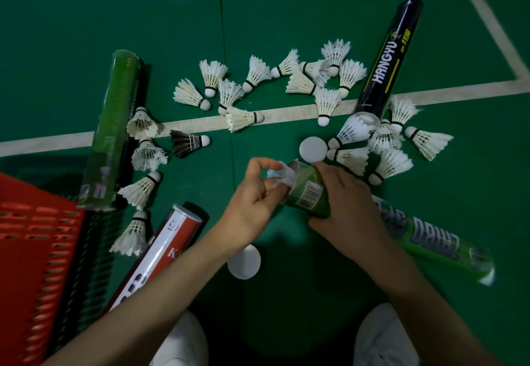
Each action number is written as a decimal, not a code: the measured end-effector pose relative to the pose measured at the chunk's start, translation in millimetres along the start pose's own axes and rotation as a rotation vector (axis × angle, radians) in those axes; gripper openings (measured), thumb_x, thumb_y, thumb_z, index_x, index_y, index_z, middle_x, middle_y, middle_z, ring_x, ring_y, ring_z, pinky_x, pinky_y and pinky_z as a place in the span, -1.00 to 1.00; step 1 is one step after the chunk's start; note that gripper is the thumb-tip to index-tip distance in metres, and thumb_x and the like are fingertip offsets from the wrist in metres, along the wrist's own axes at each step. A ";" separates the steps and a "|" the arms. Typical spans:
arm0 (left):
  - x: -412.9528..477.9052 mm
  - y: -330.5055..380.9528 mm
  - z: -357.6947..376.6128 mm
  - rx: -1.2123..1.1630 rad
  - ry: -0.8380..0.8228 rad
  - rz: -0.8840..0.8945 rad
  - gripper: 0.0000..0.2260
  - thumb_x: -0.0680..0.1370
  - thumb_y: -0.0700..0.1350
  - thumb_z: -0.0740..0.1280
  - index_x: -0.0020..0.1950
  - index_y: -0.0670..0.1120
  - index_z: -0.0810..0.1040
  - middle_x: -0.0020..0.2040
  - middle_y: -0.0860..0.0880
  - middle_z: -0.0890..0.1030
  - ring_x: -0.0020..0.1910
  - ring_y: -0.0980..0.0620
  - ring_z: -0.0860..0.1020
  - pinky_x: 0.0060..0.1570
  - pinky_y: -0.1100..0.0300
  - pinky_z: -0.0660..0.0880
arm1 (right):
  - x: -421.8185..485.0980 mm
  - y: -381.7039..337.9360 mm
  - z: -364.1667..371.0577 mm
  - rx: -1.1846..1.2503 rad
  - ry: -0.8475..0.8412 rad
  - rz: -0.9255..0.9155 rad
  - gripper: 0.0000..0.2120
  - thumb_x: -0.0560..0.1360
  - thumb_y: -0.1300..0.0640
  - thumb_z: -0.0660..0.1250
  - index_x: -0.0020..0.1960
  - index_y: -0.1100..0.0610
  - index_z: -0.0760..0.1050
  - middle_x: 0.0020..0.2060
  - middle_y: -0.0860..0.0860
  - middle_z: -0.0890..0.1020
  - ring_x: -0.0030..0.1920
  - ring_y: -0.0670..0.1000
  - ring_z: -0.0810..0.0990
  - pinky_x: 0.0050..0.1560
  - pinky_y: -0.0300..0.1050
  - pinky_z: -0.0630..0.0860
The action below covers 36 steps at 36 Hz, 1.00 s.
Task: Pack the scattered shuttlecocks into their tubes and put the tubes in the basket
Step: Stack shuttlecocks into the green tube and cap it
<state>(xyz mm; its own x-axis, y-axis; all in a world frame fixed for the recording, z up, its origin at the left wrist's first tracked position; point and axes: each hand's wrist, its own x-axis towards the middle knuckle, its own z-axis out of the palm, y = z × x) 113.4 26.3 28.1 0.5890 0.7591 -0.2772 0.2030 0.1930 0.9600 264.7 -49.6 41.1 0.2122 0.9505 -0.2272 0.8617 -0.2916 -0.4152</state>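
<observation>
A green court floor [286,21] with white lines is lying under everything; the right hand [348,202] is wrapping around a green tube [308,193] to keep it steady, while the left hand [252,193] is pinching a white shuttlecock [282,175] at the tube's open mouth, likely pushing it in; many shuttlecocks [246,119] are lying scattered on the floor nearby; the red basket [31,251] is waiting at the left, and no tubes are showing in it.
</observation>
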 end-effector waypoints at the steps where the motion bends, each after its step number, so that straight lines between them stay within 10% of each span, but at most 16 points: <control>1: 0.0 0.1 1.2 0.014 -0.018 -0.002 -0.82 0.47 0.04 0.27 0.00 0.23 0.33 -0.23 -0.47 0.47 -0.33 -0.25 0.43 -0.23 -0.13 0.34 | -1.5 -0.9 -0.9 -0.005 -0.003 -0.004 -0.18 0.32 0.10 0.47 0.48 0.14 0.17 0.36 0.11 0.36 0.34 0.16 0.34 0.32 0.02 0.22; 12: -0.3 -0.9 0.1 -0.039 -0.086 -0.085 -0.72 0.42 0.11 0.23 0.06 0.05 0.30 -0.20 -0.20 0.42 -0.19 -0.01 0.40 -0.12 0.00 0.31 | -1.1 1.0 7.3 -0.038 -0.024 -0.028 -0.19 0.30 0.08 0.46 0.47 0.15 0.19 0.33 0.10 0.40 0.34 0.15 0.36 0.33 0.05 0.24; 25: 3.9 -0.2 15.2 -0.020 -0.131 -0.123 -0.67 0.40 0.19 0.28 0.03 0.05 0.32 0.04 -0.29 0.57 0.04 -0.20 0.55 0.09 -0.14 0.47 | -4.3 4.7 9.8 -0.032 -0.014 -0.028 -0.19 0.27 0.12 0.47 0.45 0.18 0.23 0.31 0.13 0.43 0.31 0.17 0.39 0.30 0.08 0.26; 36: 5.4 -6.1 13.0 -0.106 -0.142 -0.175 -0.84 0.57 -0.30 0.26 0.05 -0.09 0.34 -0.13 -0.15 0.60 -0.06 -0.05 0.56 0.08 0.06 0.51 | -0.8 6.3 13.2 -0.056 -0.040 -0.053 -0.18 0.31 0.07 0.44 0.48 0.12 0.15 0.36 0.05 0.36 0.36 0.08 0.32 0.33 0.00 0.20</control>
<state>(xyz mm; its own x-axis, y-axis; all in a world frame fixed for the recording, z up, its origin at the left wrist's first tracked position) 125.5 21.1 20.2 0.6574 0.6147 -0.4357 0.2331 0.3839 0.8934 263.9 -53.6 27.0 0.1482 0.9590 -0.2417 0.8958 -0.2337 -0.3780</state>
